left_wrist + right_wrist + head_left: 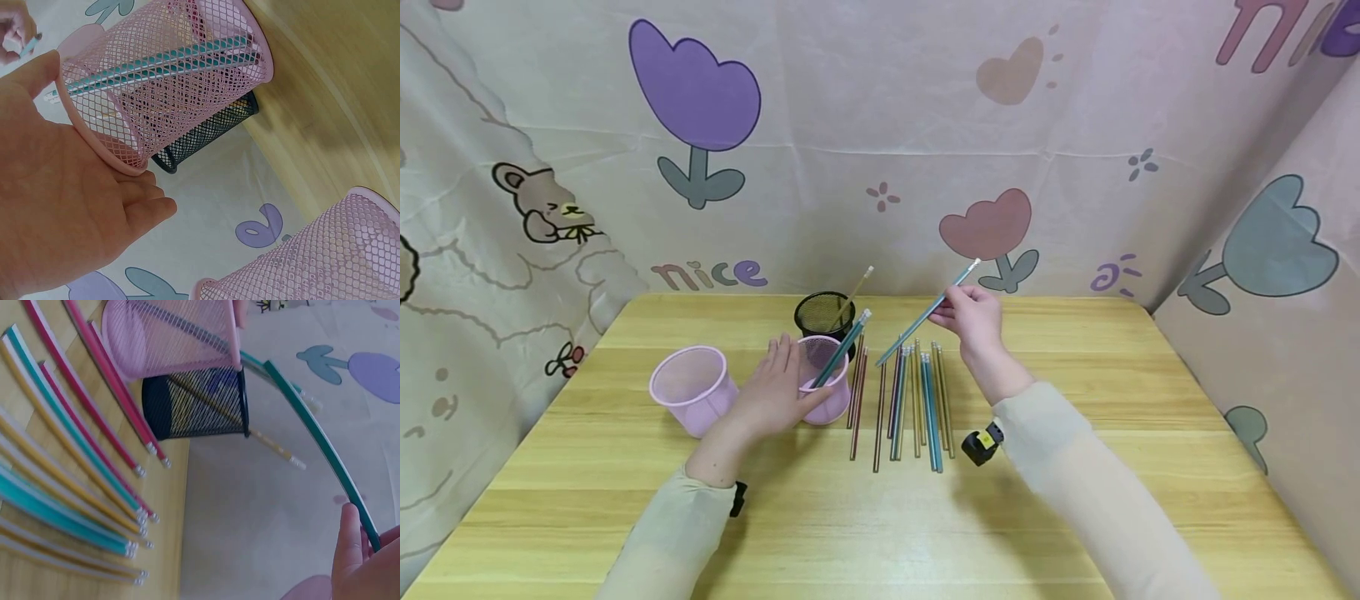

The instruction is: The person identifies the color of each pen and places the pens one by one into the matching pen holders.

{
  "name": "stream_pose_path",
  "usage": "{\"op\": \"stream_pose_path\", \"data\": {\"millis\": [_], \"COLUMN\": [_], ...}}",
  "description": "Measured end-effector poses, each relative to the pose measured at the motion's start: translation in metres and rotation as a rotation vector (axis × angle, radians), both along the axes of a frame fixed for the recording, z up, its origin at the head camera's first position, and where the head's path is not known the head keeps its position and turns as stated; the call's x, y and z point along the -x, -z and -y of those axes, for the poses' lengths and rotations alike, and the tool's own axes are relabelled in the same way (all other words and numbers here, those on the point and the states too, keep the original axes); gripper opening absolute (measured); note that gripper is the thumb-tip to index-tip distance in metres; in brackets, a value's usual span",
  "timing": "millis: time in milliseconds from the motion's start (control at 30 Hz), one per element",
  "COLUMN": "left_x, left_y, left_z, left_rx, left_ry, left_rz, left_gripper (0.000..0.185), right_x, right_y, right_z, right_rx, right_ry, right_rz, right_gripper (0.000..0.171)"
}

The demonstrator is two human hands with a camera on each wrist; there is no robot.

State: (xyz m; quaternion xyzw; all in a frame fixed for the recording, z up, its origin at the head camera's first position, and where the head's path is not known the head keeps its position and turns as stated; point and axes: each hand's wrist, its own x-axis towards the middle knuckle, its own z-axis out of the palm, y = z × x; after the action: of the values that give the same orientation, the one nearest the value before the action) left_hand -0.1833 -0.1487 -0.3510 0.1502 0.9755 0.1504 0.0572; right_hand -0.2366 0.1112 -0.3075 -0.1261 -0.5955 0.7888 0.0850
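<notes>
My right hand [973, 321] pinches a teal pencil [921, 321] in the air, its white eraser end up and its lower end slanting toward the pink cup. The left hand [771, 396] holds the rim of a pink mesh pencil cup [831, 408], thumb at the front and fingers along the left side. Two teal pencils [169, 65] lean inside that cup. A black mesh cup [823, 312] stands behind it with one yellow pencil [852, 297]. Several red, teal and yellow pencils [931, 408] lie side by side right of the cups, eraser ends away from me.
Another pink mesh cup [692, 387] stands at the left, near my left forearm. The wooden table [1075, 500] meets a printed cloth [850, 100] at its back edge. A black wrist camera [982, 444] hangs below my right wrist.
</notes>
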Motion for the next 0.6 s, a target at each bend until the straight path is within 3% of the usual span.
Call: {"op": "stream_pose_path", "data": {"millis": [600], "left_x": [0.0], "left_y": [0.001], "left_z": [-0.001], "left_rx": [-0.008], "left_ry": [-0.01], "left_rz": [-0.003], "left_gripper": [0.091], "right_x": [-0.004], "right_y": [-0.002], "right_z": [0.032], "right_rx": [0.01], "right_ry": [0.022], "right_rz": [-0.063], "right_gripper": [0.008]}}
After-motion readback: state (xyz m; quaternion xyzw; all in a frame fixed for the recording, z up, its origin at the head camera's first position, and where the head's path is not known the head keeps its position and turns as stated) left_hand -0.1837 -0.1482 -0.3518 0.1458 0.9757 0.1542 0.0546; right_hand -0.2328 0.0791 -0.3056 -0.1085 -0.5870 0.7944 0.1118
